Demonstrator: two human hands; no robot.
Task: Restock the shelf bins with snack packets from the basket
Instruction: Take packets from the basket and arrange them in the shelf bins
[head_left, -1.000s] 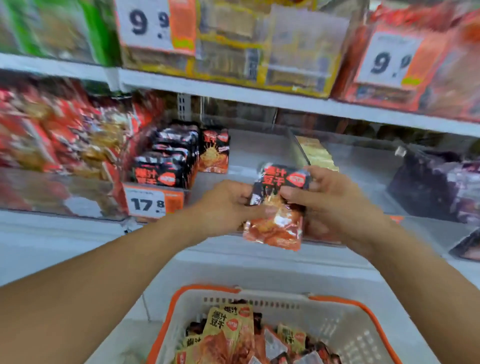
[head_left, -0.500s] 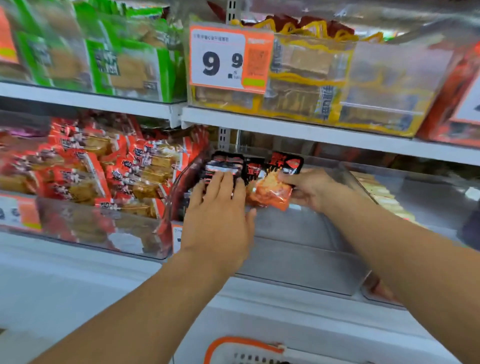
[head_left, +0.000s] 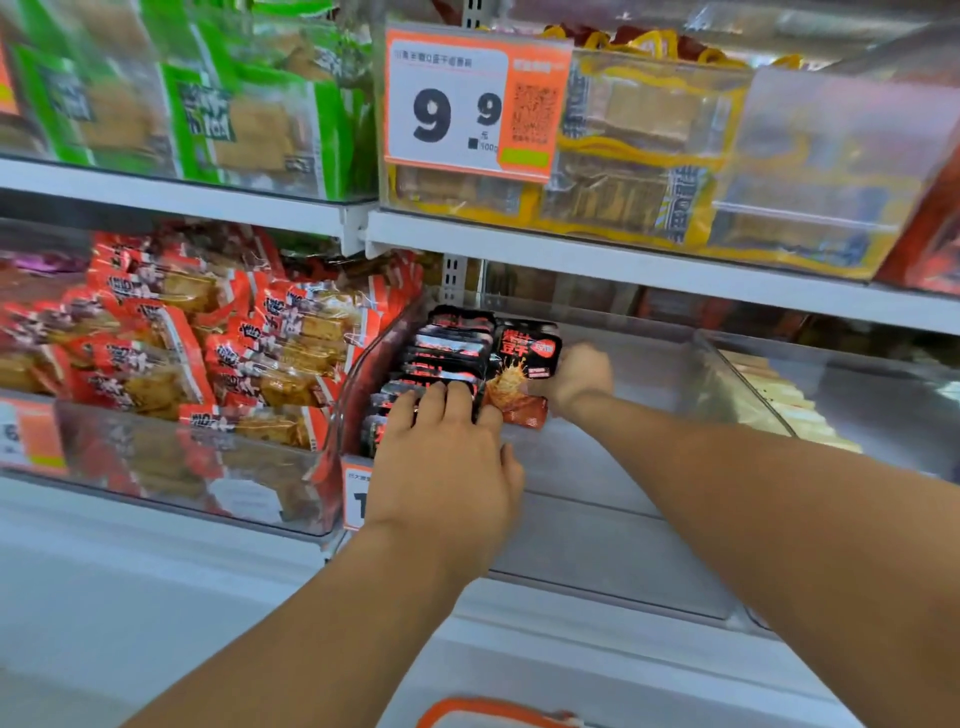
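Observation:
A black-and-orange snack packet (head_left: 524, 371) stands upright in the clear shelf bin (head_left: 613, 525), beside a row of matching black packets (head_left: 447, 343) along the bin's left side. My right hand (head_left: 574, 376) grips the packet from its right edge, deep in the bin. My left hand (head_left: 447, 457) lies flat with straight fingers pressing on the front of the packet row. Only the orange rim of the basket (head_left: 493, 712) shows at the bottom edge.
A bin of red-orange packets (head_left: 182, 353) stands to the left, a bin with pale yellow packets (head_left: 779, 405) to the right. The upper shelf carries green packets (head_left: 234, 114), yellow packets (head_left: 649, 156) and a 9.9 price tag (head_left: 467, 104).
The right hand has pushed the packet deeper into the bin and stood it beside the row. The left hand has settled onto the front packets. The view moved closer.

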